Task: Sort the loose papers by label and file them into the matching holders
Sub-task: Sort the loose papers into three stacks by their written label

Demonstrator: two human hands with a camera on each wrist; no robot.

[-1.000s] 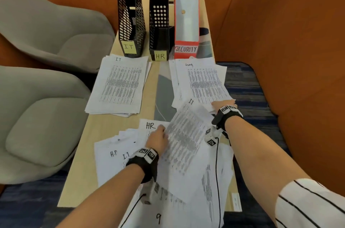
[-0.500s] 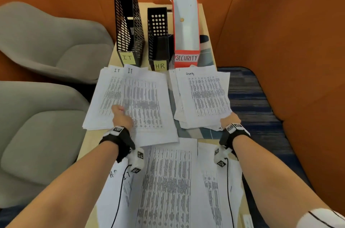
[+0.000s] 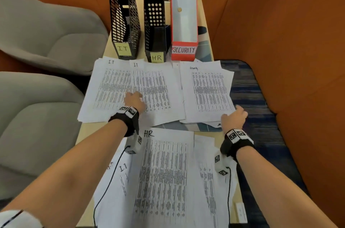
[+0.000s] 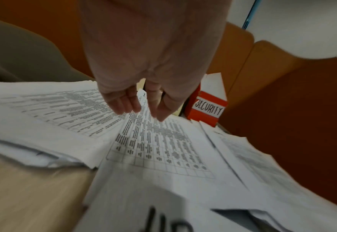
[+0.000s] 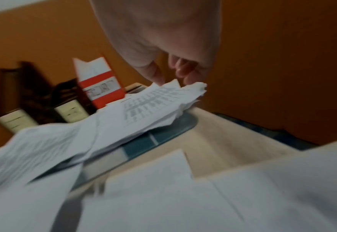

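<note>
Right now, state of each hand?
Left hand: open, fingers resting on the I.T sheet.
Right hand: thumb and fingers pinching the corner of the Security stack.

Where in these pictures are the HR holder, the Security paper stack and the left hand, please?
HR holder (image 3: pixel 156 57): head view, on its yellow label.
Security paper stack (image 3: pixel 208 93): head view, middle of the top sheet.
left hand (image 3: pixel 134 101): head view, back of the hand.

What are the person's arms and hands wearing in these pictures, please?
Both forearms are bare. Each wrist carries a black strap: the left wrist band and the right wrist band, each topped with white blocks printed with black square markers. White marker-printed camera units hang under the wrists, each trailing a thin black cable. White sleeves with dark stripes show at the upper arms.
</note>
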